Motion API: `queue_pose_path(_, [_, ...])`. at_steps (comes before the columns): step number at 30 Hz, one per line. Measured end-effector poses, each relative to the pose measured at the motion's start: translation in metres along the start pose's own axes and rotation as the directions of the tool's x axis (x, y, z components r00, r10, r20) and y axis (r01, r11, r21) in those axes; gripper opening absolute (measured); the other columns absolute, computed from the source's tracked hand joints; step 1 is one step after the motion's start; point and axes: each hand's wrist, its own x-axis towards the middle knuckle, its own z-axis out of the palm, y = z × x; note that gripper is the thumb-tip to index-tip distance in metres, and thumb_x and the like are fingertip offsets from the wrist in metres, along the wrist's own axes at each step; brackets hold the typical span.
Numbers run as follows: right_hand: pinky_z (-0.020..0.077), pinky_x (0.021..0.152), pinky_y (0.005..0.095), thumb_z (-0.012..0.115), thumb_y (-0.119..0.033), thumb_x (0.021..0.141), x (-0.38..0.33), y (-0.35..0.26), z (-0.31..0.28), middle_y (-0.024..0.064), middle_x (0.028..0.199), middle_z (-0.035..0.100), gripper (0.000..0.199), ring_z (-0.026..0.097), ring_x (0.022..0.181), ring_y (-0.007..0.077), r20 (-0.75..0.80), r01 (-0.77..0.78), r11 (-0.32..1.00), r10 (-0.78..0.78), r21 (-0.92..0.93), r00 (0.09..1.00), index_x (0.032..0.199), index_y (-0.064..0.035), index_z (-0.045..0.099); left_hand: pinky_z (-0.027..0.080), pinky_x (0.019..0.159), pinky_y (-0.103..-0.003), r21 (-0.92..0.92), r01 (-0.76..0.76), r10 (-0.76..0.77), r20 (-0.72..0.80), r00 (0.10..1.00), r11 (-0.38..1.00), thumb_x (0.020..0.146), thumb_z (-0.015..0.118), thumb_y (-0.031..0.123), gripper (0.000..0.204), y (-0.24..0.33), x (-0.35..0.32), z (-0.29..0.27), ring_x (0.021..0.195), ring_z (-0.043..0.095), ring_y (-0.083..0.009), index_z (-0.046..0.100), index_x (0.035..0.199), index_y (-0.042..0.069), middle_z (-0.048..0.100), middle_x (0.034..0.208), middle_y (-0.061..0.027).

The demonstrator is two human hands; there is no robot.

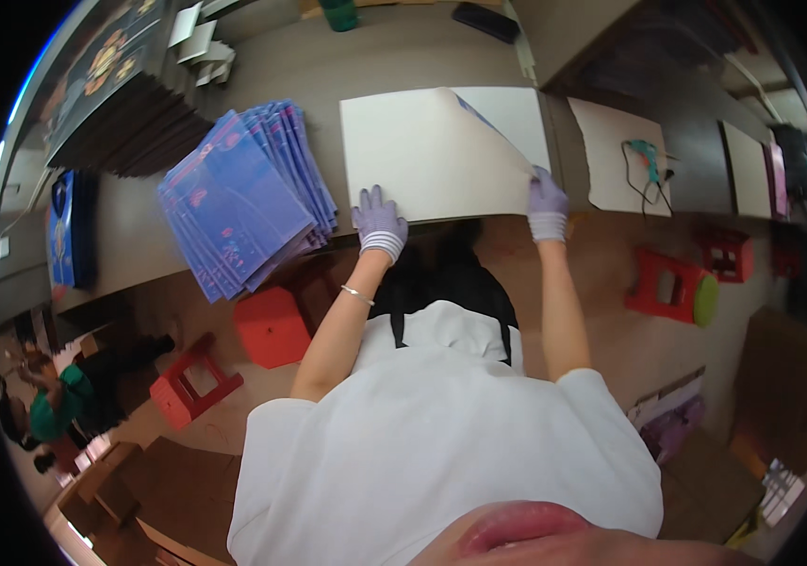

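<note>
White sheet (422, 151), left hand (379, 222) flat, right hand (547, 203) lifting

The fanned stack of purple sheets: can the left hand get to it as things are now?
Probably yes. The left hand lies flat on the white sheet, beside the purple sheets, with only bare table between them.

- Blue sheets (243, 203): fanned stack on the table (394, 57), left part.
- Dark sheets (135, 118): stack at the table's far left, patterned top.
- Green cup (339, 14): far table edge.
- Glue gun (647, 160): teal, with black cord, lying on a pale board (611, 132) to the right.
- Red box (273, 325): on the floor under the table edge.
- Red stools (667, 283): several on the floor, left and right.
- Green disc (706, 300): touching the right stool.
- Cardboard (177, 491): flat pieces, lower left floor.
- Person in green (55, 406): at the left rim.
</note>
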Motion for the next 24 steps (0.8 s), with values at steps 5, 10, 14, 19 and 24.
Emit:
queue_pose_path(5, [0.0506, 0.079, 0.0412, 0.06, -0.028, 0.091, -0.015, 0.006, -0.022, 0.0216, 0.104, 0.067, 0.036, 0.066, 0.095, 0.0365, -0.073, -0.113, 0.979, 0.127, 0.168, 0.989, 0.119, -0.0052, 0.062, 0.034, 0.104, -0.05, 0.002, -0.065, 0.065, -0.03, 0.997, 0.998, 0.085, 0.055, 0.026, 0.037, -0.016, 0.006, 0.006, 0.139, 0.029, -0.0302, 0.064, 0.117, 0.012, 0.035, 0.149, -0.0101])
queue_pose_path(10, [0.049, 0.088, 0.0356, 0.056, -0.019, 0.093, -0.008, 0.044, -0.011, 0.022, 0.113, 0.066, 0.04, 0.065, 0.1, 0.0287, -0.017, -0.013, 0.957, 0.018, 0.291, 1.0, 0.126, 0.0039, 0.055, 0.036, 0.103, -0.05, -0.097, -0.097, 0.092, -0.055, 0.994, 0.99, 0.08, 0.056, 0.025, 0.037, -0.023, 0.002, 0.004, 0.138, 0.031, -0.0309, 0.064, 0.114, 0.012, 0.036, 0.148, -0.0128])
queue_pose_path(14, [0.0505, 0.082, 0.0336, 0.055, -0.018, 0.095, -0.01, 0.028, -0.016, 0.0204, 0.106, 0.068, 0.035, 0.066, 0.09, 0.0257, -0.064, 0.057, 0.982, -0.046, 0.182, 0.997, 0.123, 0.0037, 0.057, 0.032, 0.109, -0.048, -0.258, -0.105, 0.103, -0.021, 0.994, 0.96, 0.078, 0.06, 0.025, 0.046, -0.026, -0.001, 0.0, 0.138, 0.032, -0.0321, 0.06, 0.122, 0.011, 0.037, 0.147, -0.0147])
queue_pose_path(19, [0.0465, 0.085, 0.0293, 0.055, -0.016, 0.097, -0.026, 0.011, -0.047, 0.0046, 0.103, 0.065, 0.028, 0.057, 0.092, 0.015, -0.035, 0.203, 0.783, -0.226, 0.588, 0.973, 0.117, 0.0029, 0.059, 0.031, 0.112, -0.04, -0.621, 0.056, -0.165, -0.12, 0.979, 0.782, 0.078, 0.067, 0.03, 0.064, -0.059, 0.025, 0.015, 0.131, 0.04, -0.0365, 0.048, 0.132, 0.001, 0.043, 0.141, -0.0219])
queue_pose_path(24, [0.0438, 0.091, 0.0308, 0.061, -0.016, 0.094, -0.03, -0.007, -0.097, 0.0075, 0.112, 0.062, 0.036, 0.055, 0.1, 0.0149, 0.064, -0.102, 0.52, 0.09, 0.848, 0.994, 0.122, 0.0046, 0.055, 0.039, 0.103, -0.038, -0.829, 0.023, -0.41, -0.251, 0.877, 0.558, 0.081, 0.072, 0.038, 0.07, -0.079, 0.061, -0.011, 0.121, 0.05, -0.0317, 0.045, 0.131, -0.003, 0.053, 0.13, -0.0218])
